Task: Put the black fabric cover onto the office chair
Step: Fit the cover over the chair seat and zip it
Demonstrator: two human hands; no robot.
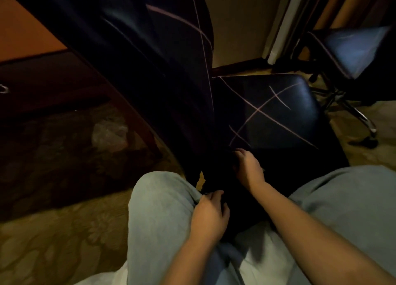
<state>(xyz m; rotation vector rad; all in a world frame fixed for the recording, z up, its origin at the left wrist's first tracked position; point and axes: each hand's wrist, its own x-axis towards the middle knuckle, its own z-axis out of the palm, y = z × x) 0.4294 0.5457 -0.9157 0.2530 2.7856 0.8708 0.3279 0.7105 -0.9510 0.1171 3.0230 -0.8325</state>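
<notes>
A dim room is being viewed from above the knees of a person in pale grey trousers point(162, 209). The office chair point(278, 113), black with thin pale stitched lines, is being shown close ahead, its backrest rising at the left. The black fabric cover point(242, 201) is being held bunched between the knees, just below the seat. It is being gripped by the left hand point(211, 212), fingers curled into the cloth, and by the right hand point(248, 167) higher up, at the seat's near edge. The hands are being held apart. A second chair point(353, 49) and a crumpled plastic bag point(109, 132) on the patterned carpet point(53, 242) are being seen nearby.
</notes>
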